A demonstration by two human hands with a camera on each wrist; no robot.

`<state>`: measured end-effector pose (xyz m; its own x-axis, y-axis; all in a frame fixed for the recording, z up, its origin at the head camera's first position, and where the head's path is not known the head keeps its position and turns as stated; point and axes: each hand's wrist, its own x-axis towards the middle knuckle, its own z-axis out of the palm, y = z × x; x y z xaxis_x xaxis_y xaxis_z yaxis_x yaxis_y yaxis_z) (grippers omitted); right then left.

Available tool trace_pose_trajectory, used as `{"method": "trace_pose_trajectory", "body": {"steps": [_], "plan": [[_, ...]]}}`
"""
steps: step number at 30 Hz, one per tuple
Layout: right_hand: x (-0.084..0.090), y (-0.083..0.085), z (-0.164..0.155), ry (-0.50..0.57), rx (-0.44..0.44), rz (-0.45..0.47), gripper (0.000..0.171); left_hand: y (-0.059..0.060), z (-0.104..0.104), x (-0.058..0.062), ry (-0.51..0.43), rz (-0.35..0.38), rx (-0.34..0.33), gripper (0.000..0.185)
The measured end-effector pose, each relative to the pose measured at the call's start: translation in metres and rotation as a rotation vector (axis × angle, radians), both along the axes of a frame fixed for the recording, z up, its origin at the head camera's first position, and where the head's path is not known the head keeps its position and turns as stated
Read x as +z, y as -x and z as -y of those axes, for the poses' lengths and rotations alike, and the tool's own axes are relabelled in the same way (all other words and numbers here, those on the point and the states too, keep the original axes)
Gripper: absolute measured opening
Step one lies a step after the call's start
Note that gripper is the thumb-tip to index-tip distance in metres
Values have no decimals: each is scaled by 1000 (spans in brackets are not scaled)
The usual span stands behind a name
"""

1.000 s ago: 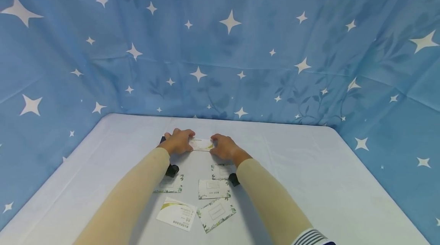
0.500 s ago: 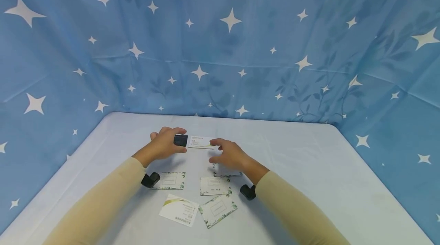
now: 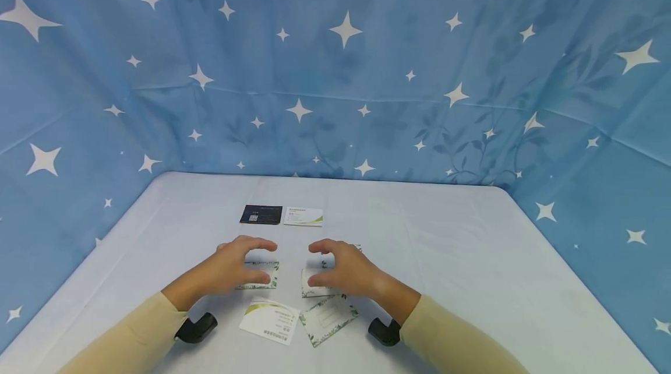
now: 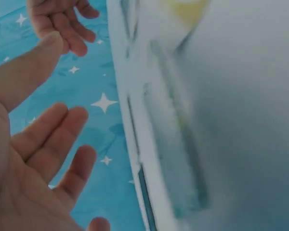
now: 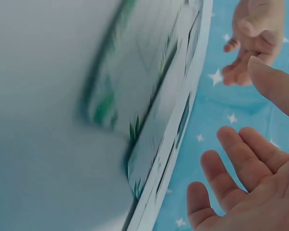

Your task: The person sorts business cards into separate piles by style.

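Observation:
Above the cards my left hand (image 3: pixel 226 268) hovers with fingers apart and bent loosely, holding nothing. Below it a leaf-bordered card (image 3: pixel 274 276) shows in part. My right hand (image 3: pixel 350 269) faces it, thumb and fingers spread and nothing between them. It partly hides a second leaf-bordered card (image 3: pixel 312 291) and one behind. Farther back lie a black card (image 3: pixel 261 215) and a white card with a gold curve (image 3: pixel 304 217), side by side. In the left wrist view a leaf-edged card (image 4: pixel 173 144) is blurred; the right wrist view has a leaf-edged card (image 5: pixel 135 62).
Nearer the person, another white-and-gold card (image 3: pixel 269 321) lies askew beside a tilted leaf-bordered card (image 3: pixel 329 319). A white cloth covers the table (image 3: pixel 472 281). Behind it hangs a blue curtain (image 3: pixel 335 71) with white stars.
Both hands have let go of the white-and-gold card at the back and drawn back toward the person. That card stays beside the black card, which is now uncovered.

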<state>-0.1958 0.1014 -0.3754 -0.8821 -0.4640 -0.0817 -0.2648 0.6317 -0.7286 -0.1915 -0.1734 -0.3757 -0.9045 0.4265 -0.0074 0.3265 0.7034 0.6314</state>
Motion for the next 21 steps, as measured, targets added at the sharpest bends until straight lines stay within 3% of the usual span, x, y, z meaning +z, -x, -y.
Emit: {"method": "trace_pose_trajectory", "body": {"steps": [5, 10, 14, 21], "plan": [[-1, -12, 3, -19, 41, 12, 59, -18, 6, -6, -2, 80, -19, 52], [-7, -22, 8, -50, 109, 19, 56, -31, 12, -12, 15, 107, -75, 49], [-9, -28, 12, -79, 160, 1, 53, -39, 14, -15, 44, 63, -137, 54], [-8, -37, 18, -186, 187, -10, 52, -46, 12, -15, 111, -3, -155, 56]]}}
